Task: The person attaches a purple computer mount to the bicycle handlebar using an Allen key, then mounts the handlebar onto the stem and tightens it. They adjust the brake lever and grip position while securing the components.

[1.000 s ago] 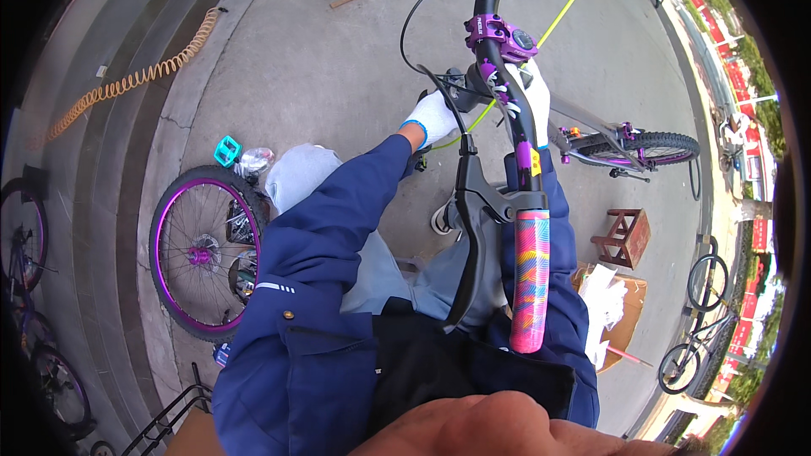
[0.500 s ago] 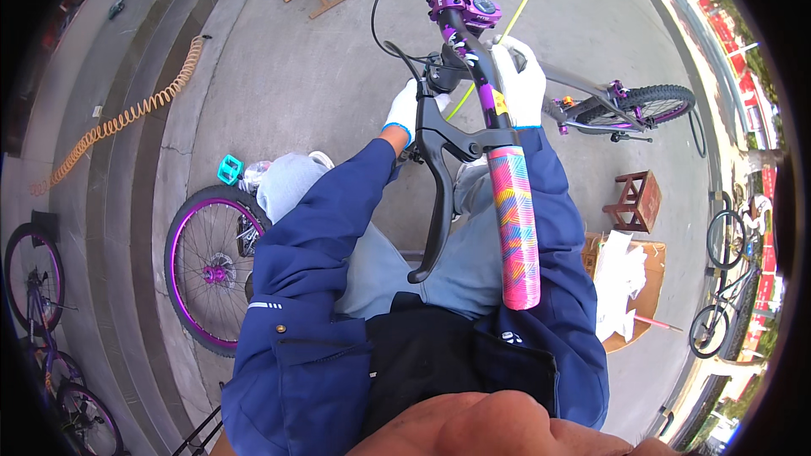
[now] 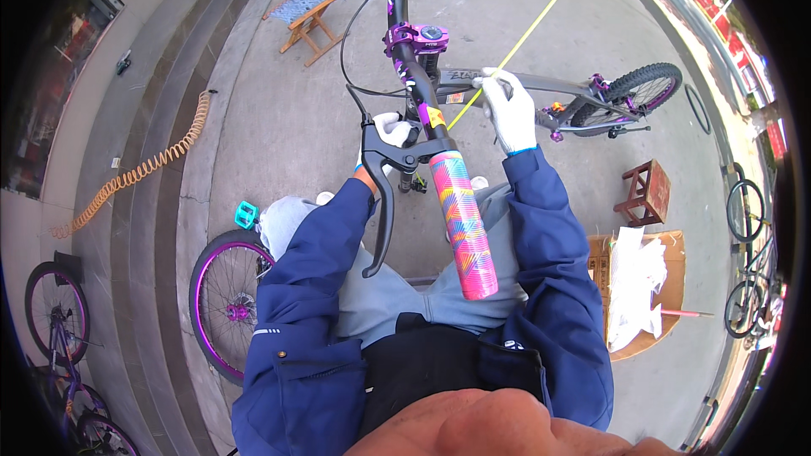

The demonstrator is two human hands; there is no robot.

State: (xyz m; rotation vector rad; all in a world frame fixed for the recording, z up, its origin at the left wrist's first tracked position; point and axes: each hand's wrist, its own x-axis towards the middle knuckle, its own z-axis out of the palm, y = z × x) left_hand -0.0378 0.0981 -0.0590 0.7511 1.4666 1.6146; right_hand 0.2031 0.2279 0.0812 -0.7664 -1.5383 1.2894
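Observation:
A bicycle handlebar (image 3: 404, 55) with a purple stem clamp (image 3: 418, 38) stretches in front of me. It carries a bright patterned grip (image 3: 465, 228) and a black brake lever (image 3: 384, 224). My right hand (image 3: 511, 110), white-gloved, pinches a thin yellow-green cable housing (image 3: 541, 15) to the right of the bar. The housing's upper end points away to the far right; its lower end passes behind the bar. My left hand (image 3: 390, 133), also gloved, is curled beside the bike's front end behind the brake lever. What its fingers hold is hidden.
The grey bike frame (image 3: 541, 83) and its rear wheel (image 3: 646, 97) extend right. A purple-rimmed wheel (image 3: 228, 308) and teal pedal (image 3: 246, 214) are at my left. Nearby are a folding stool (image 3: 308, 21), wooden stool (image 3: 644, 194), cardboard box (image 3: 672, 287), coiled orange hose (image 3: 144, 169) and steps (image 3: 156, 287).
The handlebar has shifted left and turned slightly in view. My right hand has drawn away from the bar with the cable housing, whose upper end now shows. My left hand appears lower.

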